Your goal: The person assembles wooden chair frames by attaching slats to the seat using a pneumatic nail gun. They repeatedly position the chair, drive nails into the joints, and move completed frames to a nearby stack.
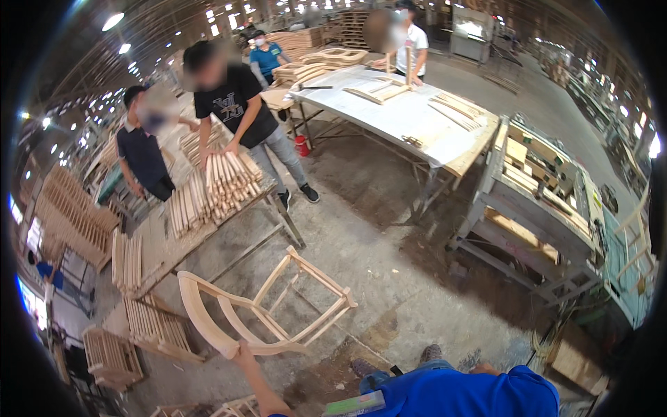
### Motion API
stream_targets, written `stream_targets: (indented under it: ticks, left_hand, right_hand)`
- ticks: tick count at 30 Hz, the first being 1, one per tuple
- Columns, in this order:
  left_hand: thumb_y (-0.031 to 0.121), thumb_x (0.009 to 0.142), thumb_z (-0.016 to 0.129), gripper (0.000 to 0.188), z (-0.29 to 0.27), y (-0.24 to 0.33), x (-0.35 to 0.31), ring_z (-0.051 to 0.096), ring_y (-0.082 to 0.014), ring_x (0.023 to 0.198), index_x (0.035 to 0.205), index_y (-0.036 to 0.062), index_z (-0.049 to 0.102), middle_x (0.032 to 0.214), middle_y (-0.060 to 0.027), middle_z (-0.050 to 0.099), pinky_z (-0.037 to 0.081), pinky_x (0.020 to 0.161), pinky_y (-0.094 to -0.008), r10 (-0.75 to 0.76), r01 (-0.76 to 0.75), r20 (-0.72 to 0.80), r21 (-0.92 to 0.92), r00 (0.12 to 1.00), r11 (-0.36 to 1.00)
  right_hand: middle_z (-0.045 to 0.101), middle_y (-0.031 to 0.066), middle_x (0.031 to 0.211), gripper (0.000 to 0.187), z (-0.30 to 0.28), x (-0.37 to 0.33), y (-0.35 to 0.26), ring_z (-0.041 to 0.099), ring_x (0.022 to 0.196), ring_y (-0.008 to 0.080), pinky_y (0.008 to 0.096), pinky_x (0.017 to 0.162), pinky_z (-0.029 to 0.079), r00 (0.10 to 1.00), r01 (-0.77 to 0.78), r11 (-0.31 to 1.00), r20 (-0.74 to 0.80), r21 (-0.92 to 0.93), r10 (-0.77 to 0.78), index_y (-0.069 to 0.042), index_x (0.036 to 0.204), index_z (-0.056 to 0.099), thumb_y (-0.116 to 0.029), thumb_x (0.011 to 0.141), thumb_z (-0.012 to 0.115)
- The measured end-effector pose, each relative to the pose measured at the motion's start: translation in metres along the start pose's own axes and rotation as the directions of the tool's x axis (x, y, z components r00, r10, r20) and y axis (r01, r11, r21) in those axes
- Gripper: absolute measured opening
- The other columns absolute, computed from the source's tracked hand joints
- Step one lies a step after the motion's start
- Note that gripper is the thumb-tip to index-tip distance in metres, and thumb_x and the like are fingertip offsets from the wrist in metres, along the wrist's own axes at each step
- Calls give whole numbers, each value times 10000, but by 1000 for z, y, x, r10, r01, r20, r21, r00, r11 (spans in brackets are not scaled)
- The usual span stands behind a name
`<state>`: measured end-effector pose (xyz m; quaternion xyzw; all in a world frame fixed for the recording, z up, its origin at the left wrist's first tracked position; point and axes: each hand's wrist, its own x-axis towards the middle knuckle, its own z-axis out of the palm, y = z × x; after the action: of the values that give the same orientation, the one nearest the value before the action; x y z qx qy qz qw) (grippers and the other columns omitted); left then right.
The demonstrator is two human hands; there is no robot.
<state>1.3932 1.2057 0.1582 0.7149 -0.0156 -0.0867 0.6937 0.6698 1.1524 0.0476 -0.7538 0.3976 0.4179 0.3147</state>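
1. One pale wooden chair frame is at the lower left of the head view, over the concrete floor. It is tilted, its curved back toward the left and its square seat frame toward the right; whether any leg touches the floor, I cannot tell.
2. The left hand is gripping the chair frame at the near end of its top back rail, the bare forearm coming up from the lower edge.
3. The right hand shows only as a small patch beside the blue shirt; I cannot tell whether it is open or closed.
4. Beyond the chair frame, a wooden desk carries many sticks laid side by side, with a smaller row of sticks at its near left corner.
5. A co-worker in a black shirt stands at the far side of that desk, both hands down at the sticks. Another in a dark shirt stands to the left.
6. Farther off, a white-topped desk bears wooden frame parts, and a person in a white shirt stands behind it.
7. A red bucket sits on the floor near the left end of the white-topped desk.
8. On the right, a grey desk with metal legs holds pieces of wood.
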Motion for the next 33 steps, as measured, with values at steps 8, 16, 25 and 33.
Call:
stream_targets:
  ticks: [8, 16, 25, 33]
  left_hand:
    - [218, 776, 795, 657, 169, 73, -37, 695, -378, 1104, 1304, -123, 602, 1247, -264, 695, 543, 910, -459, 273, -321, 171, 426, 947, 846]
    - [251, 710, 850, 478, 243, 220, -211, 722, -284, 837, 1036, -74, 720, 930, -173, 751, 548, 778, -397, 567, -564, 436, -152, 699, 812]
    - [329, 921, 744, 354, 202, 431, -470, 611, -157, 668, 992, -10, 669, 786, -87, 670, 473, 603, -300, 812, -359, 555, -731, 181, 580]
    - [396, 1115, 435, 561, 200, 481, -610, 540, -315, 1387, 1475, -20, 545, 1507, -206, 566, 366, 1216, -429, 979, -414, -108, -894, -173, -172]
  right_hand:
    - [697, 111, 957, 311, -15, -29, -60, 695, 748, 209, 362, 604, 577, 784, 244, -91, -141, 965, 604, 4, 1128, 661, -280, 1014, 603]
    - [695, 75, 1057, 422, -2, -41, -12, 664, 849, 171, 336, 686, 569, 722, 509, -182, -302, 841, 623, -37, 1260, 631, -378, 1014, 654]
    - [533, -12, 784, 416, -39, -71, 50, 530, 655, 122, 342, 607, 500, 788, 585, -770, -405, 256, 464, -125, 1005, 565, -502, 964, 736]
    - [438, -31, 714, 245, -62, -238, 116, 455, 591, 102, 300, 542, 440, 366, 707, -567, -467, -422, 805, -159, 829, 484, -165, 992, 667]
